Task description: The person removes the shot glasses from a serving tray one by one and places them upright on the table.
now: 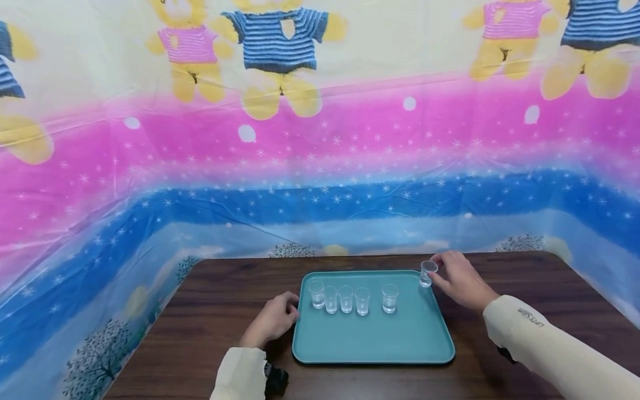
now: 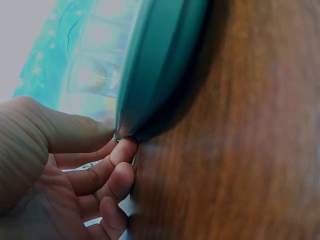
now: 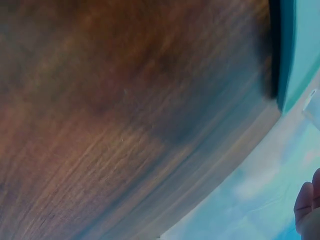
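Observation:
My right hand (image 1: 462,279) pinches a small clear shot glass (image 1: 427,273) between thumb and fingers, upright at the back right corner of a green tray (image 1: 370,341). In the right wrist view, only part of that glass (image 3: 313,108) and some fingers (image 3: 304,202) show at the right edge. My left hand (image 1: 273,318) is at the tray's left side; in the left wrist view its thumb and index finger pinch the tray's rim (image 2: 150,65), the other fingers curling below. Several similar glasses stand upright in the tray's back half, including one (image 1: 390,298) a little apart from the left group (image 1: 346,299).
The tray lies on a dark wooden table (image 1: 220,300). A printed cloth (image 1: 350,200) with bears and snowflakes hangs behind the table and along its sides. A black strap (image 1: 276,380) shows at the left sleeve's cuff.

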The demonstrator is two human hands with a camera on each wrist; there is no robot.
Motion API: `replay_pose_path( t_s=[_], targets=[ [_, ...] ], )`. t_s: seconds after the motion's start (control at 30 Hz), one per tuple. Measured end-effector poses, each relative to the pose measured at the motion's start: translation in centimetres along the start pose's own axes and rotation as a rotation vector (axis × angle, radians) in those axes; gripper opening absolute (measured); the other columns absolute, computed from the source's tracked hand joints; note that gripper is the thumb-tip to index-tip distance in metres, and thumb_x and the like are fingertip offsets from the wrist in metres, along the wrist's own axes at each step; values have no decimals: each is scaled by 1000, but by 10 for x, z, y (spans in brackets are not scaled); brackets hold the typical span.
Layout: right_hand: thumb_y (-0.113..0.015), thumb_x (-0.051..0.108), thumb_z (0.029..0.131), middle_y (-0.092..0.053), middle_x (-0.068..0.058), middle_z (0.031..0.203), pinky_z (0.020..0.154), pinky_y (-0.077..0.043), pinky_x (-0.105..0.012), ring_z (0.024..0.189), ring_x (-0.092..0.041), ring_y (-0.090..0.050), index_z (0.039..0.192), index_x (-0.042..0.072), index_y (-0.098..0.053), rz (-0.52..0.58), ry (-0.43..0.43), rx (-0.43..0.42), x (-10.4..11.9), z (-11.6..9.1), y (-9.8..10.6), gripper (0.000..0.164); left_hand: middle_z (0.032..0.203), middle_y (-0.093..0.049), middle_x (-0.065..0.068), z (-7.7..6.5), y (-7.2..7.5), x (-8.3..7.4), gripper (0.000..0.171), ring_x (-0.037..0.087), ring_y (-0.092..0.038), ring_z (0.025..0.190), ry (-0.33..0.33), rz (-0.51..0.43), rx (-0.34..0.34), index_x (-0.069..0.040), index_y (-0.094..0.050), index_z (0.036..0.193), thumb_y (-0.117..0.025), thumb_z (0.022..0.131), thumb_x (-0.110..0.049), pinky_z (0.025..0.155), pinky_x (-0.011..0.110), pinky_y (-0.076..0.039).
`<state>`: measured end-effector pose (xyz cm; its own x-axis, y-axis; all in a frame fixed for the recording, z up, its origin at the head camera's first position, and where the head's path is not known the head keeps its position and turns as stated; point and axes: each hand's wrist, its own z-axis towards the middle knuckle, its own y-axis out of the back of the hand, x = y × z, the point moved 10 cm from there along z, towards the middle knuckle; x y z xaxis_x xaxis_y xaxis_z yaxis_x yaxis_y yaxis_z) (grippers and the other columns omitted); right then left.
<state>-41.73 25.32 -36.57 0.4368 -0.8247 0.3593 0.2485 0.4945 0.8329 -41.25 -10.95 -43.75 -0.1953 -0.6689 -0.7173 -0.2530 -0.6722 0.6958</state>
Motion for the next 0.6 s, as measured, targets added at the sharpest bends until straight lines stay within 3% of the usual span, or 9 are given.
replay_pose_path(
  t_s=[0.33, 0.6],
  targets=[
    [-61, 16, 92, -55, -21, 105, 81, -38, -54, 100, -36, -46, 115, -8, -54, -40, -125, -31, -45, 10, -4, 33, 84, -54, 5, 0, 0, -2, 34, 19, -50, 70, -6, 4, -6, 3, -50, 127, -54, 94, -5, 63, 35, -42],
    [-62, 15, 91, -56, -21, 104, 81, -39, -54, 100, -38, -47, 113, -8, -55, -62, -152, -10, -59, 11, -17, 33, 83, -53, 5, 0, 2, -1, 33, 19, -50, 70, -10, -1, -6, 4, -51, 125, -56, 93, -5, 63, 35, -42]
  ],
)
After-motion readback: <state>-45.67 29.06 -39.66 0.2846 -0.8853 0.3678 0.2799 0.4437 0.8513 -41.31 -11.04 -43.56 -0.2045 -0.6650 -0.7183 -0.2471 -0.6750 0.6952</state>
